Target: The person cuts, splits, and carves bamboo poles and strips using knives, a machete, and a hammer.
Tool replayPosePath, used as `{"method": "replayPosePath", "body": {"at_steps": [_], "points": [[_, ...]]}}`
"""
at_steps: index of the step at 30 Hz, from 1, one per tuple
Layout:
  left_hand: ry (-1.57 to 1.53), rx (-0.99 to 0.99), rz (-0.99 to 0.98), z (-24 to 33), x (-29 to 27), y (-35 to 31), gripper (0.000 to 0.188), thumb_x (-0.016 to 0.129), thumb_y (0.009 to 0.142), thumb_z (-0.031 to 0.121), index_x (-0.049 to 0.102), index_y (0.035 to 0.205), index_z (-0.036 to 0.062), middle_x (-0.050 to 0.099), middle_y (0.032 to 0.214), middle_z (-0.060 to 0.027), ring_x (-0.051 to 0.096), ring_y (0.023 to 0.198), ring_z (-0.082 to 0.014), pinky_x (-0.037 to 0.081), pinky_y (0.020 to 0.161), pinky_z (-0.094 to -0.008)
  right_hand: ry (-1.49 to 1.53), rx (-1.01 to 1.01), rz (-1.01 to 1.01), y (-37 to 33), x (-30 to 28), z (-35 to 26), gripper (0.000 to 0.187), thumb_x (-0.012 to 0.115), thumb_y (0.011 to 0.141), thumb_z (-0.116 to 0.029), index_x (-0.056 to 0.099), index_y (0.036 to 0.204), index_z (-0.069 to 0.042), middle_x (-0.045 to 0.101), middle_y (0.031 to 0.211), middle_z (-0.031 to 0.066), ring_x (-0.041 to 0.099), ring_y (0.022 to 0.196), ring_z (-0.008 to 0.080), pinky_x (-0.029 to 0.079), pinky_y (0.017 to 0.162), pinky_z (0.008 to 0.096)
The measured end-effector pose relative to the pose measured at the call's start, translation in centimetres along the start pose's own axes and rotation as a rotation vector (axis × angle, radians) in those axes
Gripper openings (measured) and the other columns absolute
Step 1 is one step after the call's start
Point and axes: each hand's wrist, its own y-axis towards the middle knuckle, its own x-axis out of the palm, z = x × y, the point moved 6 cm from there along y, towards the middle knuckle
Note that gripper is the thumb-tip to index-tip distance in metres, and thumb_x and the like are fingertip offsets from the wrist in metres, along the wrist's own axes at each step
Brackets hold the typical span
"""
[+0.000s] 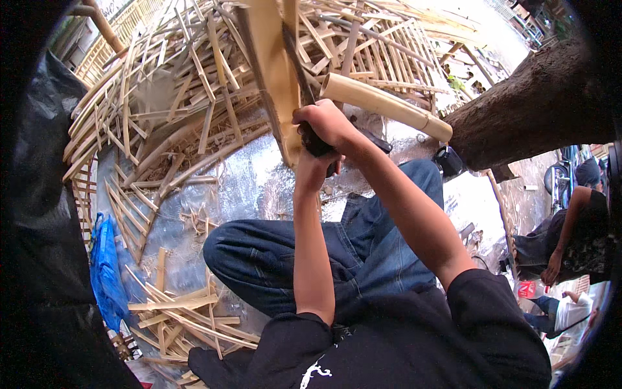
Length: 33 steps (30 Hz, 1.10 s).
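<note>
A long dark blade, seemingly a large knife [299,68], points away from me with its dark handle in my grip. My right hand [329,122] is closed round the upper part of the handle. Just below it, my left hand [316,163] is closed at the handle's lower end; its fingers are partly hidden. The blade lies along a wide split bamboo piece [275,78], which stands up in front of me with its pale inside showing. A round, uncut bamboo tube [389,107] lies just right of my hands.
A big heap of bamboo strips [175,78] fills the far side. More strips [188,318] lie by my left knee, beside a blue plastic bag [107,272]. A thick tree trunk [531,97] stands at right. Farther right, another person [564,233] is close to the ground.
</note>
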Motion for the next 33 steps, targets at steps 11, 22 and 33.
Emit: {"method": "replayPosePath", "body": {"at_steps": [11, 22, 33], "points": [[0.308, 0.093, 0.320, -8.7, -0.5, -0.4, 0.021, 0.071, 0.074, 0.020, 0.062, 0.072, 0.0009, 0.065, 0.063, -0.0092, 0.066, 0.058, -0.0245, 0.049, 0.053, -0.0373, -0.121, 0.059, 0.006, 0.9, -1.3, 7.5, 0.037, 0.064, 0.070, -0.024, 0.060, 0.070, 0.013, 0.062, 0.062, 0.0157, 0.058, 0.059, 0.0189, 0.047, 0.059, 0.0341], [0.197, 0.429, 0.362, -6.4, -2.1, 0.7, 0.034, 0.068, 0.081, 0.023, 0.060, 0.103, -0.0023, 0.067, 0.095, -0.0141, 0.061, 0.096, -0.0153, 0.047, 0.080, -0.0330, -0.298, -0.002, 0.330, -0.1, 0.7, 6.0, 0.026, 0.061, 0.072, -0.018, 0.062, 0.072, 0.008, 0.062, 0.067, 0.0270, 0.067, 0.065, 0.0334, 0.050, 0.064, 0.0400], [0.056, 0.258, 0.338, -6.8, -5.4, 1.5, 0.033, 0.070, 0.078, 0.023, 0.062, 0.098, -0.0024, 0.069, 0.088, -0.0135, 0.065, 0.089, -0.0185, 0.049, 0.075, -0.0352, -0.414, -0.060, 0.581, -0.6, 2.7, 5.1, 0.033, 0.066, 0.072, -0.024, 0.062, 0.074, 0.009, 0.059, 0.074, 0.0345, 0.063, 0.077, 0.0463, 0.051, 0.068, 0.0435]]}}
